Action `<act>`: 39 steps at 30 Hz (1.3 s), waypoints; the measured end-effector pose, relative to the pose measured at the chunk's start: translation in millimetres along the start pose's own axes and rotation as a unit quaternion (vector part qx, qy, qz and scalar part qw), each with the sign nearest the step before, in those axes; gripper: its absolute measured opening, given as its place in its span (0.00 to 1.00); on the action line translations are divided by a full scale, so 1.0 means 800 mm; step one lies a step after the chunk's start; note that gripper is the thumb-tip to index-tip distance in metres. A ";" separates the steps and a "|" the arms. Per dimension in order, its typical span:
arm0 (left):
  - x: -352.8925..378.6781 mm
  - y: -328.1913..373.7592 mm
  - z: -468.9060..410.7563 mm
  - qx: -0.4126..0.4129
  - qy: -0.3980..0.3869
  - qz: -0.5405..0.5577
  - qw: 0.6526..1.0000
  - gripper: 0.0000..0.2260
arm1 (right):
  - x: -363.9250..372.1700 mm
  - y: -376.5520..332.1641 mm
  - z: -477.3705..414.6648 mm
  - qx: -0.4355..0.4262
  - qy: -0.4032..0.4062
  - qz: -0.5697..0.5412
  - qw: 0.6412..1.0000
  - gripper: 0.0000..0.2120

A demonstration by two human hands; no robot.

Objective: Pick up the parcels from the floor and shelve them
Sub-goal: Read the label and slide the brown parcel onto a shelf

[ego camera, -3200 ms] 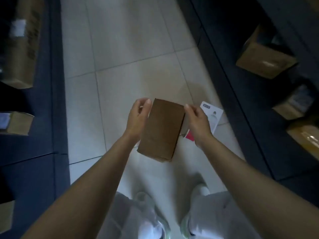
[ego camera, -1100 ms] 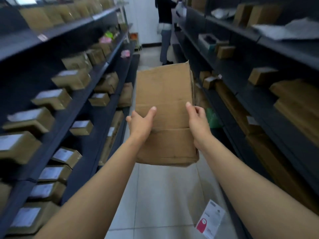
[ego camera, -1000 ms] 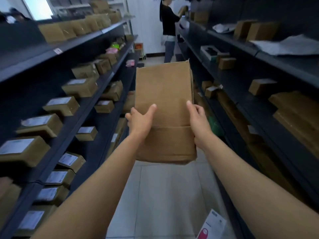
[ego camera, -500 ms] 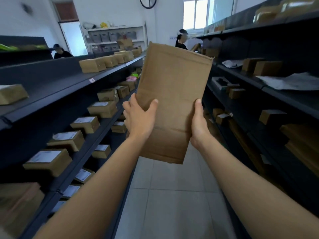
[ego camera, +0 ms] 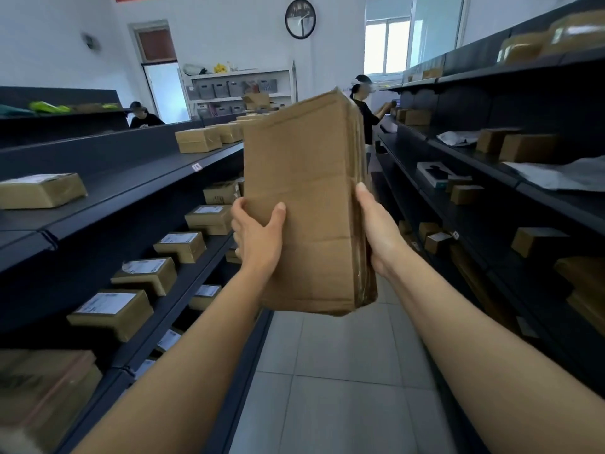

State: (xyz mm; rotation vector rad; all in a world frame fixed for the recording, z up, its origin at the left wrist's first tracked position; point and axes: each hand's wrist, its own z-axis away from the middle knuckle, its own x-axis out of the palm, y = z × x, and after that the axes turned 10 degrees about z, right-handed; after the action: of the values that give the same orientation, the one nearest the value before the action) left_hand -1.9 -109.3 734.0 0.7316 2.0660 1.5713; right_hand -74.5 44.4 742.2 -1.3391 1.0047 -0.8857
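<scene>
- While the parcel is up at chest height in the aisle, the left shelving (ego camera: 137,178) offers the clearest landing: its upper shelf has a bare stretch between a labelled box (ego camera: 42,190) near the front and more boxes (ego camera: 198,139) further along.
- Below that, the lower left shelves are crowded with small labelled boxes (ego camera: 144,273), so sliding a tall parcel in there would likely knock a neighbour.
- Left hand (ego camera: 258,239) is closed on the brown parcel (ego camera: 304,204), thumb across its front face and fingers wrapped behind the left edge.
- That parcel stands upright, slightly tilted, clear of both racks and of the floor.
- Right hand (ego camera: 379,234) is pressed flat along the taped right side, fingers hidden behind, so how far they curl cannot be told.
- To place it well, I would turn toward the bare stretch, lay the parcel down flat, and release only once it rests fully on the shelf.
- Right shelving (ego camera: 523,178) holds scattered boxes and a grey mailer bag (ego camera: 563,173), leaving less room.
</scene>
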 end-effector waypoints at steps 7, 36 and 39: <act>0.012 0.011 -0.008 -0.010 -0.025 -0.111 0.993 0.32 | -0.002 0.013 -0.005 0.033 0.036 0.006 0.999 0.33; -0.005 0.008 0.003 -0.127 -0.153 0.165 0.966 0.40 | 0.006 0.028 0.023 -0.098 0.031 0.154 0.983 0.20; -0.015 0.009 -0.002 -0.109 -0.132 0.215 0.961 0.40 | 0.008 0.030 0.024 -0.108 0.011 0.187 0.976 0.22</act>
State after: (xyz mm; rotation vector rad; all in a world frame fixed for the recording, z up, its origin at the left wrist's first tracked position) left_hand 7.2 -116.2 741.7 1.2903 1.5799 1.7751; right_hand -55.5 46.4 717.2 -1.2608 1.3473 -0.5178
